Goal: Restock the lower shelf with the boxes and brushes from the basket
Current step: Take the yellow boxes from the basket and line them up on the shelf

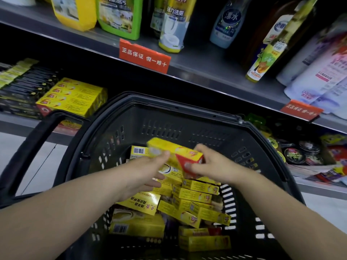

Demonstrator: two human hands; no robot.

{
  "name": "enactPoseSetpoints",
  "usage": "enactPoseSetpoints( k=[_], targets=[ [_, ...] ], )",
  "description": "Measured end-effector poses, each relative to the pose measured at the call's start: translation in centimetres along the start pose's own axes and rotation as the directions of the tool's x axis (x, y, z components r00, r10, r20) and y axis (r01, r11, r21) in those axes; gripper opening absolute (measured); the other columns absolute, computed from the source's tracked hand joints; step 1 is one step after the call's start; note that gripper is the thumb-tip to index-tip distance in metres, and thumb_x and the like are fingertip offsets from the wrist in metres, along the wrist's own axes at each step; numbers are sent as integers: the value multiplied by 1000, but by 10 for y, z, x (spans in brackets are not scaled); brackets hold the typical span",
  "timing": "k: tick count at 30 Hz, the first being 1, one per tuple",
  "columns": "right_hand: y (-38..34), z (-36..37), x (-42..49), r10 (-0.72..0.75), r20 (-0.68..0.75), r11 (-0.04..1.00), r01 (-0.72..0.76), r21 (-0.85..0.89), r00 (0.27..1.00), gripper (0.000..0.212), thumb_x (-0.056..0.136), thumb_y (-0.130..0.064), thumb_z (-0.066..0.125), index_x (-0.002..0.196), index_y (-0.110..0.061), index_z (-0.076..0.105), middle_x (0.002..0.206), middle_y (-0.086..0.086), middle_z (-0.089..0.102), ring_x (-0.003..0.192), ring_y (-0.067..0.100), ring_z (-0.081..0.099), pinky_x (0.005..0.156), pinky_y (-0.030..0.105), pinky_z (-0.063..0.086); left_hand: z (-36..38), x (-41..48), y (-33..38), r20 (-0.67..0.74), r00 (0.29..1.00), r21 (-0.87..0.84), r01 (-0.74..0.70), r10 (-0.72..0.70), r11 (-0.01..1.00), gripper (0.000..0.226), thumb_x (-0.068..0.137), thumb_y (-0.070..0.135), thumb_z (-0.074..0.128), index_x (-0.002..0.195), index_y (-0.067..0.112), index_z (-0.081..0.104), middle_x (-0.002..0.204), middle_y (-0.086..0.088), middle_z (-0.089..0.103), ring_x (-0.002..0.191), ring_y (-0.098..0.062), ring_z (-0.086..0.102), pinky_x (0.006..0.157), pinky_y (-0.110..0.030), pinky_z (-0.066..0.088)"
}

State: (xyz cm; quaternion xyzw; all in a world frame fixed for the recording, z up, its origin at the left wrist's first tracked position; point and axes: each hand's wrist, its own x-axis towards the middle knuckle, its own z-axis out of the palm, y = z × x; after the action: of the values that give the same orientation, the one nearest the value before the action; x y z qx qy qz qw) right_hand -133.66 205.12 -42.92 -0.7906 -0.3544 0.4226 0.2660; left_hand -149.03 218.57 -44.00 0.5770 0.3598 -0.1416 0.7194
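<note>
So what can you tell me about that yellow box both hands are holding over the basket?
The yellow box is a long, slim carton, apparently glossy cardboard, with a red patch at its right end. It is blurred, so its print cannot be read. It slopes down to the right above the piled boxes in the black basket. The right hand pinches its red end; the left hand grips its other end, thumb on the near face.

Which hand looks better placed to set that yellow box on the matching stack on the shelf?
Probably the left hand. Both hold the yellow box above the basket, but the matching stack sits to the left, on its side; the right hand would reach across.
</note>
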Motion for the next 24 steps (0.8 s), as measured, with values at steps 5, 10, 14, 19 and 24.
enactPoseSetpoints(
  k=[5,10,14,19,24],
  targets=[
    [0,26,-2,-112,289,986,143,-87,951,51,78,-16,75,115,-33,44,118,-17,51,101,6,63,84,24,55,0,8,0,-217,974,-323,-8,-66,946,36,88,37,62,99,3,62,88,-18,69,77,-32,66,84,-46,54],
    [79,-9,51,206,-145,815,-252,-522,968,59,83,-21,67,134,-18,39,135,8,44,119,25,50,92,31,44,-5,6,0,-195,980,-216,-6,-37,976,54,78,40,71,117,5,60,114,-17,65,104,-34,62,96,-51,47],
    [135,3,58,399,-148,668,-398,-629,905,74,86,-13,56,147,-19,15,144,15,36,130,36,38,102,41,39,-10,8,2,-161,986,-200,-3,-29,980,47,75,40,73,112,12,65,108,-12,69,100,-32,64,85,-47,52],
    [137,9,60,270,-178,391,-277,-878,946,63,89,-6,44,146,-25,24,139,15,34,124,35,37,99,43,38,-15,10,5,-177,984,-260,-9,-39,966,29,77,36,73,97,15,66,93,-9,71,83,-27,67,64,-34,53],
    [91,-3,43,223,-173,566,-272,-778,959,41,80,-30,66,120,-24,57,116,6,59,106,26,57,84,35,48,-13,11,6,-193,980,-277,-13,-43,961,21,77,30,74,86,15,62,84,-9,69,77,-25,65,63,-32,52]
  ],
)
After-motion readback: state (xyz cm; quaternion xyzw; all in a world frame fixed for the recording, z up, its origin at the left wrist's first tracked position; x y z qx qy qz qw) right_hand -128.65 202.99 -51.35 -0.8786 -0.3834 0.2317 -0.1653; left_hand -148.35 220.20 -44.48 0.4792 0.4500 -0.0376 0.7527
